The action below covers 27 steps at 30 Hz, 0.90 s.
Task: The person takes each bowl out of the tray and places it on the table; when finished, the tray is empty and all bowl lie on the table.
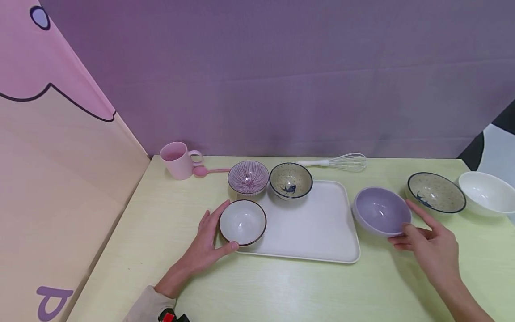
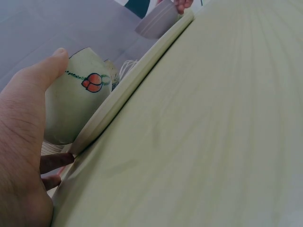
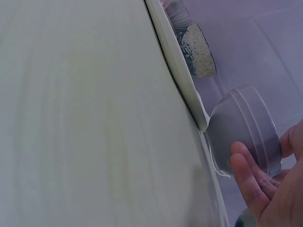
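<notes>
A small white bowl with a brown rim (image 1: 243, 222) stands at the left end of the white tray (image 1: 318, 228). My left hand (image 1: 209, 239) grips it from the left, thumb at the near side and forefinger at the far side. The left wrist view shows a red flower painted on this bowl's outside (image 2: 78, 101). On the right, my right hand (image 1: 434, 250) holds a lavender bowl (image 1: 382, 210) by its right side, just beyond the tray's right edge. In the right wrist view, the lavender bowl (image 3: 241, 130) is tilted, with fingers (image 3: 251, 182) under its wall.
Behind the white bowl are a purple-striped bowl (image 1: 248, 178) and a speckled bowl (image 1: 290, 181), both over the tray's back edge. A pink mug (image 1: 179, 163), pink spoon (image 1: 203, 171) and whisk (image 1: 342, 162) lie along the back. Another speckled bowl (image 1: 436, 192) and a white bowl (image 1: 487, 194) stand far right.
</notes>
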{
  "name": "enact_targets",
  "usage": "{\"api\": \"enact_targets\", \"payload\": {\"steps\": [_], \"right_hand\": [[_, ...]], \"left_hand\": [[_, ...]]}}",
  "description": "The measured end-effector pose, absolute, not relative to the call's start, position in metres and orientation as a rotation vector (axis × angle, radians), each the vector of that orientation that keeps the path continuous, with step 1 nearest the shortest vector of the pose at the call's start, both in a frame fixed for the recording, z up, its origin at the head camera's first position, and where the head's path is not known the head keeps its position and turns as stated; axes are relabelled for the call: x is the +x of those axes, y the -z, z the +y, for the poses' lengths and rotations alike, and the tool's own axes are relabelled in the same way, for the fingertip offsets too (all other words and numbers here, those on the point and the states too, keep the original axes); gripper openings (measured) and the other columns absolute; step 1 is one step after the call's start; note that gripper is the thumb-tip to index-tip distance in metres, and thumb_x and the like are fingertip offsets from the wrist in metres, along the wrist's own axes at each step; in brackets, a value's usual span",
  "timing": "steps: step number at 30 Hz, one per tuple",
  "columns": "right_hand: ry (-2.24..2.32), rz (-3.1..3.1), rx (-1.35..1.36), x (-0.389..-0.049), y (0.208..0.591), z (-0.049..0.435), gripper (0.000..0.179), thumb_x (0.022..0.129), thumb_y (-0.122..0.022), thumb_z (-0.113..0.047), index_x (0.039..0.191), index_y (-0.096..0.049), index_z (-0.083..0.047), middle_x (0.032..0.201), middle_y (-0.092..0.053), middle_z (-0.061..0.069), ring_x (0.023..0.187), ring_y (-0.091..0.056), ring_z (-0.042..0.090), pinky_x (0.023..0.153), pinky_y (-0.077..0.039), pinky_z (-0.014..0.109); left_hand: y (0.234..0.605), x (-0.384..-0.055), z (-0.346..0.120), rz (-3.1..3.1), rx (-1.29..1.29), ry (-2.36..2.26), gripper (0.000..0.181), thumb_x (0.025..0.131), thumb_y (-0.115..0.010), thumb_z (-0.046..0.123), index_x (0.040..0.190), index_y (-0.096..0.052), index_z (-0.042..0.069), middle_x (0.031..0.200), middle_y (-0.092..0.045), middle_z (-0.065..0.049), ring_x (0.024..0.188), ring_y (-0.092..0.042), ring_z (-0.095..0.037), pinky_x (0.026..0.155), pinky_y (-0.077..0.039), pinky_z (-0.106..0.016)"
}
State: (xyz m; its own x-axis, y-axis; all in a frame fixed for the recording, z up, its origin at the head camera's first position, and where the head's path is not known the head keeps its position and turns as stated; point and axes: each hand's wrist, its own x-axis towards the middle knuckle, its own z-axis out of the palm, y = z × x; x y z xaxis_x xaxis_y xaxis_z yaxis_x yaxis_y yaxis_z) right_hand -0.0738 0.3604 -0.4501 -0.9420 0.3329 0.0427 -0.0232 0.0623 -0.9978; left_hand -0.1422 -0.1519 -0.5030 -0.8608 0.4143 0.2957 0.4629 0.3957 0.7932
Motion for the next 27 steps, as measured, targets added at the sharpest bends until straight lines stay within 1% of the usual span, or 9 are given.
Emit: {"api": "enact_targets", "payload": {"steps": [7,12,17,20,23,27], "right_hand": [[-1.983,-2.045,-0.317,-0.077,0.457,0.366,0.061,0.107,-0.053,0.006,0.151,-0.066,-0.035,0.071,-0.08,0.001,0.059,-0.079,0.013,0.056,-0.065,0.026],[-2.012,-2.016,-0.316,-0.078,0.459,0.369,0.06,0.108,-0.053,0.006,0.154,-0.064,-0.03,0.072,-0.081,0.001,0.06,-0.079,0.013,0.057,-0.065,0.026],[-2.014,-2.003,-0.349,-0.078,0.46,0.37,0.06,0.109,-0.055,0.004,0.163,-0.056,-0.021,0.073,-0.081,-0.001,0.06,-0.079,0.012,0.057,-0.065,0.025],[-2.022,-1.997,-0.356,-0.079,0.461,0.369,0.064,0.109,-0.055,0.004,0.17,-0.047,-0.016,0.073,-0.081,-0.001,0.061,-0.079,0.012,0.057,-0.065,0.025],[-2.035,-1.995,-0.324,-0.08,0.462,0.368,0.067,0.11,-0.056,0.003,0.173,-0.039,-0.013,0.075,-0.081,-0.002,0.063,-0.08,0.012,0.059,-0.065,0.025],[-2.037,-2.0,-0.244,-0.08,0.464,0.367,0.066,0.111,-0.059,0.001,0.173,-0.039,-0.013,0.078,-0.082,-0.002,0.066,-0.081,0.012,0.062,-0.066,0.025]], "left_hand": [[0.503,-0.142,-0.152,-2.587,-0.808,1.487,0.103,0.095,-0.08,0.057,0.176,-0.029,0.018,0.177,-0.041,-0.009,0.162,-0.035,-0.041,0.136,-0.004,-0.068],[0.503,-0.142,-0.152,-2.589,-0.808,1.484,0.103,0.094,-0.081,0.054,0.176,-0.029,0.018,0.177,-0.041,-0.009,0.162,-0.036,-0.041,0.136,-0.004,-0.068],[0.503,-0.142,-0.151,-2.585,-0.812,1.484,0.103,0.094,-0.081,0.054,0.176,-0.03,0.018,0.176,-0.041,-0.01,0.162,-0.036,-0.041,0.136,-0.004,-0.067],[0.503,-0.143,-0.152,-2.58,-0.817,1.484,0.103,0.095,-0.079,0.059,0.176,-0.03,0.018,0.176,-0.041,-0.01,0.162,-0.036,-0.041,0.136,-0.004,-0.067],[0.504,-0.143,-0.152,-2.578,-0.817,1.482,0.103,0.096,-0.077,0.065,0.176,-0.03,0.019,0.176,-0.041,-0.009,0.162,-0.036,-0.041,0.136,-0.004,-0.068],[0.505,-0.143,-0.152,-2.581,-0.815,1.481,0.104,0.096,-0.075,0.067,0.176,-0.03,0.019,0.176,-0.042,-0.009,0.162,-0.035,-0.042,0.136,-0.004,-0.068]]}}
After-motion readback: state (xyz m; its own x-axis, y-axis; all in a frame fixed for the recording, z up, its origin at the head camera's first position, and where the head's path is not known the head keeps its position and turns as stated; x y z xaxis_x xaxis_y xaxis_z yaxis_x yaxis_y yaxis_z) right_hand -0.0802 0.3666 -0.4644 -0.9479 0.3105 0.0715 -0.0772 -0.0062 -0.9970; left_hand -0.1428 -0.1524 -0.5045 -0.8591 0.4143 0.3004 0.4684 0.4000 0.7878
